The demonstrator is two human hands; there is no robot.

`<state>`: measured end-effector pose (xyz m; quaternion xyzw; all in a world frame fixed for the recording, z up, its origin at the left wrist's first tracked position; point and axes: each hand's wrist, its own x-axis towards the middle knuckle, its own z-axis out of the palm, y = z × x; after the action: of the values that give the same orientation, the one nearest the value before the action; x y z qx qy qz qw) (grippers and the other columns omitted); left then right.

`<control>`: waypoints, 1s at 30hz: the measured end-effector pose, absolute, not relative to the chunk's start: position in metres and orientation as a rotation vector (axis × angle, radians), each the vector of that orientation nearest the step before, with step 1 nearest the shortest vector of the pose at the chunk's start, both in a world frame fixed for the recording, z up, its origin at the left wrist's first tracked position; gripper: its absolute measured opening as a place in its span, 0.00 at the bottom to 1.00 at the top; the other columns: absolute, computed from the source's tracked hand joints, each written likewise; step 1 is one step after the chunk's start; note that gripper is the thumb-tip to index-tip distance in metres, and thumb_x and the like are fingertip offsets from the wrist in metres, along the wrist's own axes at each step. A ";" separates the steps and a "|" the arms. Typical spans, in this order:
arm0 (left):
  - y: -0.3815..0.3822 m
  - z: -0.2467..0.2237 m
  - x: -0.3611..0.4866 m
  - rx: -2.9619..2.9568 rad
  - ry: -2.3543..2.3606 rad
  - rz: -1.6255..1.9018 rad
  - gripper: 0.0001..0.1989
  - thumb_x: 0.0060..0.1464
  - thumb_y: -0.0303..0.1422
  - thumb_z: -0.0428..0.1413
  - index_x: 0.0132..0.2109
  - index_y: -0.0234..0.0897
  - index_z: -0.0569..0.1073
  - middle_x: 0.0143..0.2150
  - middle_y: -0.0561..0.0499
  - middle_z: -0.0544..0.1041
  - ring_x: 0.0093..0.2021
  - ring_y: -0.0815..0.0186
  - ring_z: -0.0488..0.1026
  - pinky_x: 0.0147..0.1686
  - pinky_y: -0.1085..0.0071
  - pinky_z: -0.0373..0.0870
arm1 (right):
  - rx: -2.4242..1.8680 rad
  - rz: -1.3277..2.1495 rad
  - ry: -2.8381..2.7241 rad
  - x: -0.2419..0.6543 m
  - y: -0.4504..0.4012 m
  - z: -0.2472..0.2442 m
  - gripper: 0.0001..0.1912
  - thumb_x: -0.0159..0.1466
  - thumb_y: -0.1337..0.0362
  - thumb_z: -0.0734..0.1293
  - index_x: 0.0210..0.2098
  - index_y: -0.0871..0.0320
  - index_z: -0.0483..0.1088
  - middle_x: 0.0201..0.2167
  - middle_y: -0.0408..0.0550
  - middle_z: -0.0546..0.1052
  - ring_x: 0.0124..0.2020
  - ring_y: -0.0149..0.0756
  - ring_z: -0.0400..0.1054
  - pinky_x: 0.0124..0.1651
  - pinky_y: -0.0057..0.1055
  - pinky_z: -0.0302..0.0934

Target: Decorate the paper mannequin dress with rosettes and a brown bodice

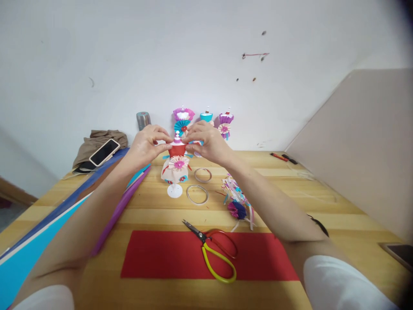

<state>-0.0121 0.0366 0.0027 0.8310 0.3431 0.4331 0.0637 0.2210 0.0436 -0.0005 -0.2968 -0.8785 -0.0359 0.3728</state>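
A small white dress form wears a paper dress with a red top, a pink pleated flower and a pale puffed skirt. My left hand pinches the left upper edge of the red top between thumb and fingers. On the opposite side, my right hand pinches the right upper edge in the same way. The form's beaded white neck pokes up between my fingertips. Both hands partly cover the decorated forms behind.
Red paper lies in front with yellow-and-red-handled scissors on it. Two rings of tape and paper scraps are near the middle. More dressed forms and a metal cup stand by the wall. A phone rests on the left.
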 end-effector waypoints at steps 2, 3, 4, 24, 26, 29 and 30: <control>0.036 0.004 -0.012 2.501 1.062 1.290 0.04 0.51 0.33 0.64 0.34 0.39 0.82 0.40 0.48 0.80 0.43 0.60 0.73 0.39 0.68 0.67 | -0.755 -0.070 -2.275 0.221 0.046 0.002 0.04 0.63 0.64 0.72 0.35 0.54 0.81 0.37 0.52 0.80 0.49 0.49 0.71 0.57 0.48 0.62; 0.036 0.004 -0.012 2.499 1.077 1.276 0.04 0.51 0.34 0.64 0.34 0.39 0.82 0.40 0.48 0.80 0.43 0.60 0.73 0.39 0.67 0.67 | -0.755 -0.062 -2.288 0.221 0.047 0.004 0.04 0.63 0.63 0.72 0.34 0.53 0.81 0.37 0.51 0.81 0.50 0.49 0.71 0.57 0.48 0.62; 0.035 0.005 -0.012 2.500 1.088 1.267 0.04 0.51 0.34 0.64 0.33 0.39 0.82 0.40 0.48 0.80 0.43 0.60 0.73 0.40 0.66 0.68 | -0.751 -0.057 -2.301 0.222 0.048 0.005 0.04 0.62 0.63 0.72 0.33 0.52 0.81 0.37 0.51 0.81 0.50 0.48 0.71 0.57 0.48 0.62; 0.028 0.007 -0.014 2.402 0.996 1.308 0.03 0.52 0.33 0.64 0.32 0.39 0.81 0.42 0.47 0.81 0.44 0.61 0.74 0.44 0.65 0.69 | -0.824 0.263 -2.090 0.224 0.039 -0.005 0.06 0.60 0.63 0.73 0.38 0.54 0.80 0.39 0.51 0.83 0.47 0.44 0.75 0.54 0.43 0.67; 0.027 0.007 -0.014 2.395 0.997 1.311 0.04 0.52 0.33 0.63 0.32 0.39 0.82 0.42 0.47 0.81 0.44 0.61 0.74 0.43 0.66 0.69 | -0.874 0.348 -2.052 0.224 0.039 -0.008 0.07 0.59 0.62 0.74 0.37 0.55 0.80 0.37 0.51 0.83 0.43 0.43 0.76 0.50 0.40 0.68; 0.026 0.007 -0.012 2.399 0.990 1.313 0.05 0.52 0.35 0.64 0.33 0.38 0.82 0.41 0.46 0.82 0.44 0.61 0.74 0.42 0.66 0.69 | -0.926 0.470 -2.032 0.222 0.039 -0.010 0.07 0.59 0.60 0.73 0.32 0.57 0.80 0.33 0.49 0.82 0.38 0.41 0.76 0.44 0.36 0.68; 0.026 0.007 -0.012 2.405 0.985 1.311 0.06 0.52 0.36 0.64 0.33 0.38 0.82 0.41 0.46 0.82 0.44 0.60 0.74 0.42 0.66 0.69 | -0.936 0.498 -2.027 0.221 0.039 -0.009 0.07 0.59 0.60 0.73 0.30 0.58 0.80 0.32 0.49 0.82 0.36 0.40 0.76 0.42 0.35 0.67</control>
<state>-0.0118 0.0264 0.0070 0.8207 0.3363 0.4473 0.1152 0.2207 0.0392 -0.0090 -0.3726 -0.8066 0.1980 0.4140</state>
